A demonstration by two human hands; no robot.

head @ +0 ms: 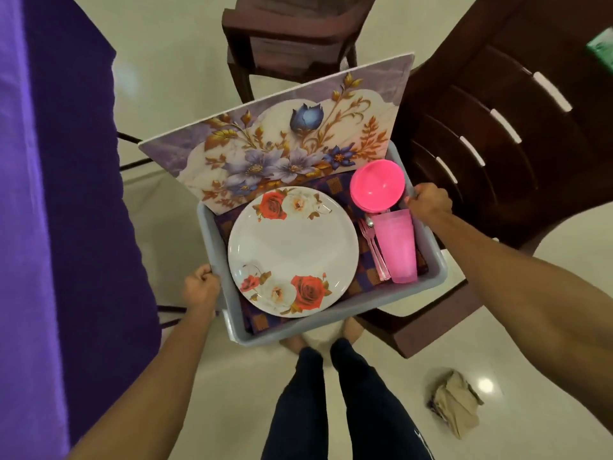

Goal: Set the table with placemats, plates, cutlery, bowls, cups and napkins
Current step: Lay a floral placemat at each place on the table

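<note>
I hold a grey plastic tub [335,318] above the floor. My left hand [200,288] grips its left rim and my right hand [429,202] grips its right rim. Inside lies a white plate with red roses [293,250] on a purple checked cloth [365,277]. A floral placemat [285,141] leans upright at the tub's far side. Stacked pink bowls [378,187] sit at the right, with a pink cup [398,245] lying beside pink plastic cutlery [373,247].
A table with a purple cloth [66,194] stands at the left. Dark brown chairs stand ahead [285,38] and to the right [497,144]. A crumpled beige cloth [456,401] lies on the pale tiled floor at the lower right. My legs and feet are below the tub.
</note>
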